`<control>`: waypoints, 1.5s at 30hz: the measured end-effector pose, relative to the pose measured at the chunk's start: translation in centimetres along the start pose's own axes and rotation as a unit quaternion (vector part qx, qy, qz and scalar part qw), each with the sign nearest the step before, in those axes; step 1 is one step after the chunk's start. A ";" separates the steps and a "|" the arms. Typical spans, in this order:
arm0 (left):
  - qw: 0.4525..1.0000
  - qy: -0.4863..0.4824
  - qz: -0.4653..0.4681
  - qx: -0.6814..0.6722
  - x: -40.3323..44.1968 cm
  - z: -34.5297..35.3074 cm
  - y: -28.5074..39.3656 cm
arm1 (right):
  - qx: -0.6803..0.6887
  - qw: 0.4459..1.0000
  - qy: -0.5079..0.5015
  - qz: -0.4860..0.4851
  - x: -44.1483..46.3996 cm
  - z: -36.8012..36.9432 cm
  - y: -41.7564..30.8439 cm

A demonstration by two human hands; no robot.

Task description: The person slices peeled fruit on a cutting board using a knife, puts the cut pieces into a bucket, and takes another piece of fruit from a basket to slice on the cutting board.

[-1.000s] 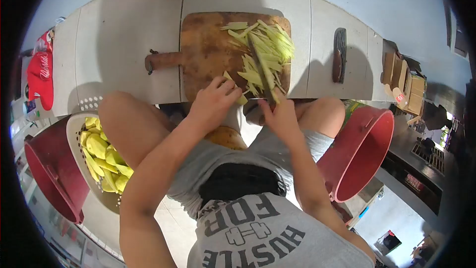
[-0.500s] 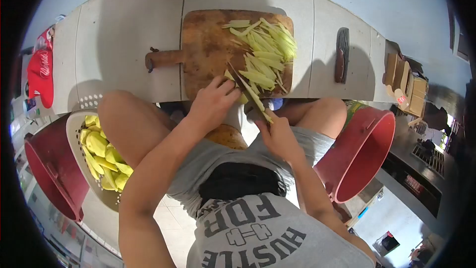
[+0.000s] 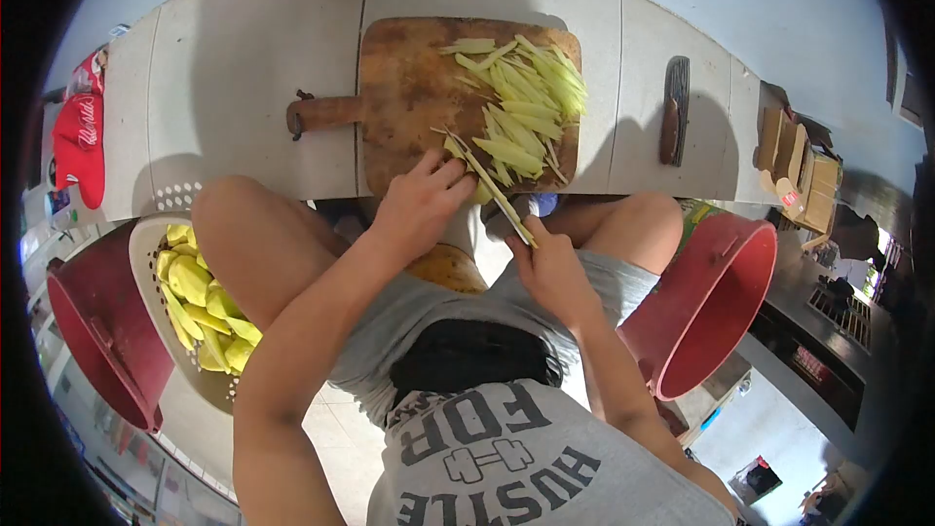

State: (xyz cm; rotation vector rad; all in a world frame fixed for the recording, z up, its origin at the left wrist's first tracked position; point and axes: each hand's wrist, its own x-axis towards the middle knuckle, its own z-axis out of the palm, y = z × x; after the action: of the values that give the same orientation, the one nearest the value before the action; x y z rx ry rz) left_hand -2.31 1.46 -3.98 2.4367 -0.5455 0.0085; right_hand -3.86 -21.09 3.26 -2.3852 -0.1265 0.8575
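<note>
Pale-green piece (image 3: 481,194) sits at six o'clock on your cutting board (image 3: 409,68), its fingers-side pinned by your left hand (image 3: 419,197) at seven. Your right hand (image 3: 555,268), at five, is closed round the knife (image 3: 499,197), blade along that piece. Cut strips (image 3: 531,102) heap at two. Farther out, a brown-handled tool (image 3: 676,97) lies on the desk (image 3: 273,39) at three; a basket (image 3: 144,273) of yellow-green pieces (image 3: 200,282) is at eight.

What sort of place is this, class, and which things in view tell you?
Probably a kitchen or food-preparation area: a wooden cutting board bears pale green strips, a perforated basket holds yellow-green pieces, and the counter looks tiled.
</note>
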 end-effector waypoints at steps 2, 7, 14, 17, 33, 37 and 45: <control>1.000 -0.001 0.001 -0.003 0.0 0.0 0.0 | 0.000 1.000 0.003 -0.005 -0.1 0.2 0.1; 1.000 -0.007 -0.003 -0.008 0.0 -0.2 0.1 | 0.000 1.000 0.003 -0.011 0.2 0.6 0.5; 0.999 0.002 -0.015 -0.034 0.3 -0.6 0.3 | -0.009 0.999 0.035 -0.040 2.7 3.3 1.8; 1.000 -0.008 -0.008 -0.021 0.2 -0.2 0.0 | 0.017 0.997 0.046 -0.051 4.5 4.6 2.7; 1.000 -0.006 0.012 0.008 -0.2 -0.2 -0.2 | 0.000 0.998 0.056 -0.040 0.8 1.8 0.4; 1.000 -0.001 0.017 0.001 -0.2 -0.3 -0.3 | -0.012 0.999 0.032 -0.017 0.9 2.3 0.7; 1.000 0.000 0.005 -0.016 0.0 -0.1 -0.5 | 0.002 0.997 0.066 -0.046 5.1 5.1 2.4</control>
State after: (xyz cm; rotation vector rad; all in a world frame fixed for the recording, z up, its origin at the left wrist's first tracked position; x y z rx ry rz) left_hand -2.15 1.88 -4.19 2.4026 -0.5536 0.0047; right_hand -3.20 -19.03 -4.06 -2.4048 -0.1810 0.6557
